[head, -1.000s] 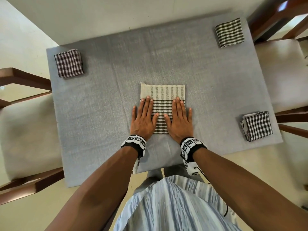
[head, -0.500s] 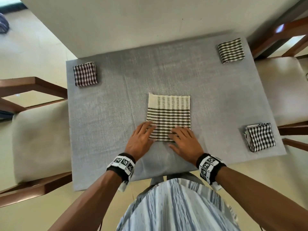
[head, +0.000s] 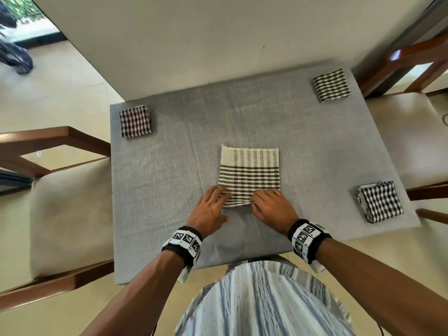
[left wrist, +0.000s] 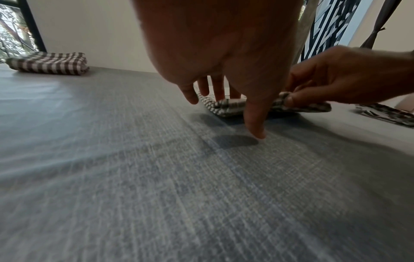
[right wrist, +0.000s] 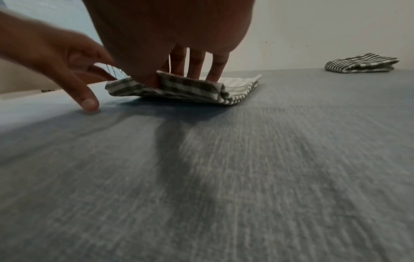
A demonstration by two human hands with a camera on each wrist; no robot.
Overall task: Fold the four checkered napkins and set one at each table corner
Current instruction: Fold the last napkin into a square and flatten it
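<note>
Napkin near edge under hands

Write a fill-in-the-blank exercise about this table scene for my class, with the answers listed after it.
1. Folded napkins already lie at ___ corners of the grey tablecloth.
2. The green striped napkin lies in the table's ___.
3. The right hand pinches that napkin's ___ edge.
4. The maroon checkered napkin sits at the far ___ corner.

Answers: three; middle; near; left

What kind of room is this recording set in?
Probably a home dining area: a table under a grey woven tablecloth, brown wooden chairs with cream cushioned seats, and folded checkered napkins at its corners.
</note>
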